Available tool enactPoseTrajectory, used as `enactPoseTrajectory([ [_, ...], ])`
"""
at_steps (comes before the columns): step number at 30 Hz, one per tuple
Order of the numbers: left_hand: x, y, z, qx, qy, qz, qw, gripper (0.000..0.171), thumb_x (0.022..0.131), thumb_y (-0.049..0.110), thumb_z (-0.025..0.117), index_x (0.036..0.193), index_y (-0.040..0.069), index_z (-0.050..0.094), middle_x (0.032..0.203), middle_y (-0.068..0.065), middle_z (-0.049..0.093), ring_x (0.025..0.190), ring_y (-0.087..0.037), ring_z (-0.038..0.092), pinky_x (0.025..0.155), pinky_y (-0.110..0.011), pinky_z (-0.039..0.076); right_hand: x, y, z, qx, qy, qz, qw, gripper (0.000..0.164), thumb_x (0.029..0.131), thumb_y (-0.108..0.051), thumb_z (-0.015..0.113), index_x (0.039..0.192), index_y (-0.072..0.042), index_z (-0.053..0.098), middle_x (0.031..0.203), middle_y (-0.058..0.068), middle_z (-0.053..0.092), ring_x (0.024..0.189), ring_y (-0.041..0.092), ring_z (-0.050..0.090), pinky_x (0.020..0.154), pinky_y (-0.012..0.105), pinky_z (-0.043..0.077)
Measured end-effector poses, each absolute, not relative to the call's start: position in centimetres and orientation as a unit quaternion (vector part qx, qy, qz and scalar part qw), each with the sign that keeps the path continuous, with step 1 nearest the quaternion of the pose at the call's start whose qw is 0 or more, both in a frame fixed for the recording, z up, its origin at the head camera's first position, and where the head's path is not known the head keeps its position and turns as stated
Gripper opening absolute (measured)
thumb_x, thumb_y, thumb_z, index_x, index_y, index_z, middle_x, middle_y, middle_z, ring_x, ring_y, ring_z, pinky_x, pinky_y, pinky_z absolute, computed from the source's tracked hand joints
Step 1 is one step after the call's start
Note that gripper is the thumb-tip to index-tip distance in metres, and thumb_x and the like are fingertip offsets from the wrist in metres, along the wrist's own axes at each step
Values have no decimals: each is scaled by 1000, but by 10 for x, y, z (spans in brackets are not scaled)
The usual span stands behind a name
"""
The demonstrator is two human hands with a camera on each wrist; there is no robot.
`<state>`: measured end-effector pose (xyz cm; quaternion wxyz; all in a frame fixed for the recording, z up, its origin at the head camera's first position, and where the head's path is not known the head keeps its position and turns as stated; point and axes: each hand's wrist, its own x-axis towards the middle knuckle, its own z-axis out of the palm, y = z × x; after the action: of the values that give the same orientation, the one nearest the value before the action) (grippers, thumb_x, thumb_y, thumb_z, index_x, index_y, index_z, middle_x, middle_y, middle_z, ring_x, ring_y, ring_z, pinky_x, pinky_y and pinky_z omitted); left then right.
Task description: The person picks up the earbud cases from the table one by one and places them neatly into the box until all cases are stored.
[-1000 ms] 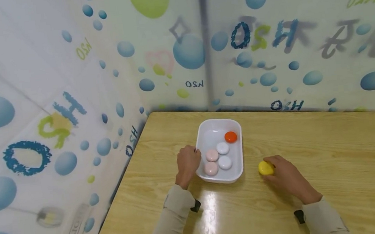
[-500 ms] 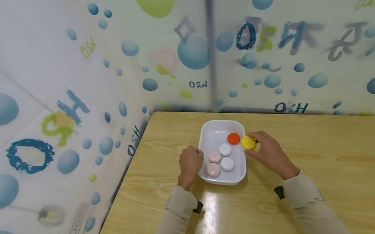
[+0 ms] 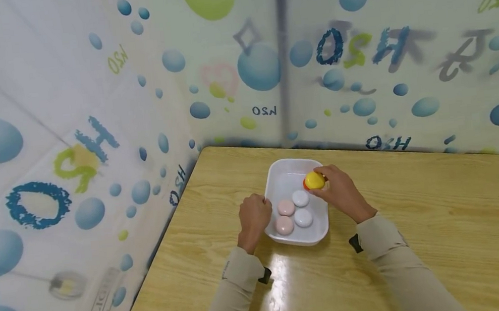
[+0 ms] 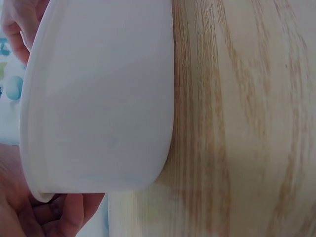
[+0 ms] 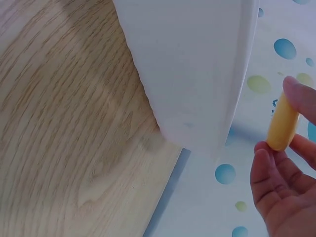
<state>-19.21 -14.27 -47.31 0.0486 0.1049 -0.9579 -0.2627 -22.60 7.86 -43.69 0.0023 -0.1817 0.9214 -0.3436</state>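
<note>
A white plastic tray [image 3: 284,176] sits on the wooden table. My left hand [image 3: 254,216] holds its left rim, and the left wrist view shows curled fingers [image 4: 71,215] under the tray's lip. Between thumb and fingers, my right hand [image 3: 341,190] pinches a round, glossy yellow disc [image 3: 314,180]. The disc is over the tray's right side and mostly hides an orange-red disc [image 3: 305,185]. In the right wrist view the yellow disc [image 5: 283,123] is edge-on, above the rim level. Two white discs [image 3: 303,217] and two pink discs [image 3: 285,225] lie inside the tray.
The light wood table [image 3: 419,208] reaches out to the right of the tray. Walls printed with bubbles and lettering [image 3: 155,84] stand behind and to the left, right by the table's edges. A black strap piece [image 3: 356,243] shows at the right cuff.
My right hand has carried the yellow disc from low over the table at the right, up and left, to over the orange-red disc. The left hand keeps its hold on the rim.
</note>
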Motion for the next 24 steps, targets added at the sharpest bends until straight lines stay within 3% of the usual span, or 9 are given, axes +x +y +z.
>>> enactPoseTrajectory([
  [15, -192, -145, -474, 100, -958, -260, 68, 36, 82, 17, 52, 47, 14, 42, 51, 0, 48, 49, -15, 48, 42, -28, 35, -238, 65, -435, -190, 923, -333, -4, 55, 77, -23, 70, 123, -2, 48, 118, 15, 50, 100, 28, 49, 86, 42, 42],
  [24, -193, -144, -475, 105, -961, -247, 61, 32, 81, 19, 53, 50, 14, 50, 56, -2, 54, 53, -17, 52, 44, -30, 39, -245, 57, -435, -188, 925, -329, 14, 56, 77, -21, 70, 124, 0, 48, 117, 17, 50, 97, 28, 49, 86, 42, 42],
])
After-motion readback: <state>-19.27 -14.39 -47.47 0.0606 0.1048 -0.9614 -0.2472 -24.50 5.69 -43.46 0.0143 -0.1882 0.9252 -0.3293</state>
